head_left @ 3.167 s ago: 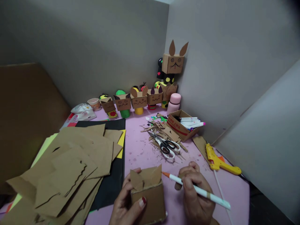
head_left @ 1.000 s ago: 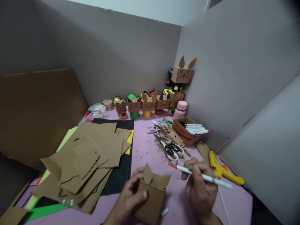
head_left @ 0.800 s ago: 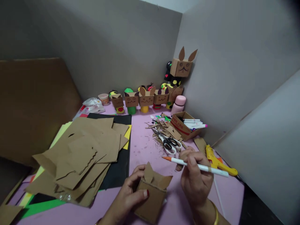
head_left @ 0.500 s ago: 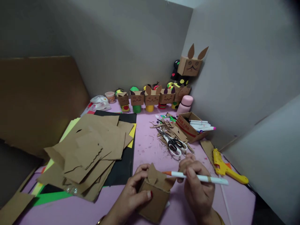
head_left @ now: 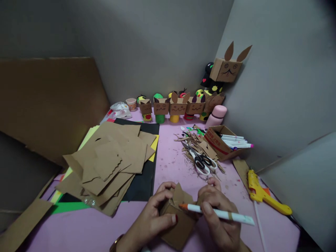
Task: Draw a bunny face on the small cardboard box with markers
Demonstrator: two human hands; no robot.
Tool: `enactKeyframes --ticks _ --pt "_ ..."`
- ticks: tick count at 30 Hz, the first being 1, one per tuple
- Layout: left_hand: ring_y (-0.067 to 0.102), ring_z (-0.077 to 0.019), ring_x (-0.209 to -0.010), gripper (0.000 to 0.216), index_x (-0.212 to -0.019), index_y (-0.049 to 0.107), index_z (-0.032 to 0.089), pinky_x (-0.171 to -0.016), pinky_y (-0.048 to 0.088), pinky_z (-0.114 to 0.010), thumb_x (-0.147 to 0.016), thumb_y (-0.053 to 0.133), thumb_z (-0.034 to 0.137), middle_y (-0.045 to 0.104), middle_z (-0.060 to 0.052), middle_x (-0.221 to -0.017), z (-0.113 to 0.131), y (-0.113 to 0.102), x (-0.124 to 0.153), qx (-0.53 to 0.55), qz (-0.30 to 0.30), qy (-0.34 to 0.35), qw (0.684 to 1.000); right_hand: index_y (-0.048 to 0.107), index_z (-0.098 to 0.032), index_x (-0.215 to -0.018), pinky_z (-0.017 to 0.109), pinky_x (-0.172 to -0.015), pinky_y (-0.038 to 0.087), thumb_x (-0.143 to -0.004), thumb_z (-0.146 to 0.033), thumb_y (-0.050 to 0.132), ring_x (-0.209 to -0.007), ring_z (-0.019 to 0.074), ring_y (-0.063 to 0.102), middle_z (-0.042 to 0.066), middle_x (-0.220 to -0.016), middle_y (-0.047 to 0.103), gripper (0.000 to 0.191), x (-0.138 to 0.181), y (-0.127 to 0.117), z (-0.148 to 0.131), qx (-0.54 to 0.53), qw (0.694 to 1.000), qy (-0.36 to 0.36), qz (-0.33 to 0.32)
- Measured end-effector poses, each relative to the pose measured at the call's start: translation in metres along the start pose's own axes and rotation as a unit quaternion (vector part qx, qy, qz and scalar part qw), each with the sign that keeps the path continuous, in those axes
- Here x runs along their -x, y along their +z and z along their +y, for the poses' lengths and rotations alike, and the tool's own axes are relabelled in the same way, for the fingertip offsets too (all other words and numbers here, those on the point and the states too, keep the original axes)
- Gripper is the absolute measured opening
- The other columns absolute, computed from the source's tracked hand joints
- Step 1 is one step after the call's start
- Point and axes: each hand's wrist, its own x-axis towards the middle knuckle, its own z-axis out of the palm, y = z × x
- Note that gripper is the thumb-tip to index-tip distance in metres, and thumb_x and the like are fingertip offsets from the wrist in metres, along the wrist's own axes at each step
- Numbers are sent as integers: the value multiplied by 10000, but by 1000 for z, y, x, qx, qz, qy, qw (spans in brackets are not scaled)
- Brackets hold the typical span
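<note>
My left hand point(head_left: 157, 215) is closed around a small cardboard box point(head_left: 181, 229) with pointed ear-like flaps on its upper edge, low in the middle of the head view. The thumb with a red nail presses on the box's near face. In my right hand point(head_left: 219, 206) a white marker point(head_left: 233, 216) with an orange end is pinched, lying nearly level. That orange end is over the box's upper edge; whether it touches, I cannot tell. The fingers of my right hand are at the box's right corner, partly hiding it.
A stack of cut cardboard point(head_left: 110, 164) lies left on black paper. Scissors point(head_left: 201, 161) rest on scraps, beside a box of markers point(head_left: 223, 145). A yellow glue gun point(head_left: 265, 196) is at the right. Box-headed animal figures point(head_left: 178, 107) and a pink bottle point(head_left: 217, 113) stand behind.
The marker has come left and down, its orange end now over the box. My right hand has closed in on the box's right corner. The whole view has shifted slightly.
</note>
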Motion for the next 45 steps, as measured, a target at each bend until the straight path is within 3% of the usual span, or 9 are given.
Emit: enactKeyframes --ticks 15,21,26,45 --pt "411 -291 -1219 282 -966 689 336 -1031 274 -437 -710 763 426 450 -29 -1252 6 2 -1 -40 -21 33 998 436 -216 -745 415 -915 254 -886 -123 416 -590 123 537 -59 -648 508 170 0 1 -1 16 999 -24 -34" --pt "381 -269 -1243 296 -1004 657 423 -1051 250 -432 -724 752 426 434 12 -1268 2 2 -2 -35 -21 43 998 436 -213 -740 399 -919 254 -893 -129 421 -601 122 544 -62 -647 512 175 0 1 0 22 999 -17 -34" --pt "412 -290 -1206 281 -974 686 347 -1032 288 -453 -716 754 436 433 -25 -1242 3 3 -2 -40 -25 28 998 446 -215 -738 400 -923 262 -901 -144 429 -598 126 541 -60 -638 521 179 1 2 1 22 999 -10 -24" --pt "454 -312 -1168 297 -961 696 311 -1027 284 -500 -712 742 467 446 -51 -1233 5 4 -1 -64 -32 23 997 493 -222 -773 441 -976 213 -914 -151 445 -665 148 545 -47 -680 541 164 2 2 7 2 1000 17 -12"
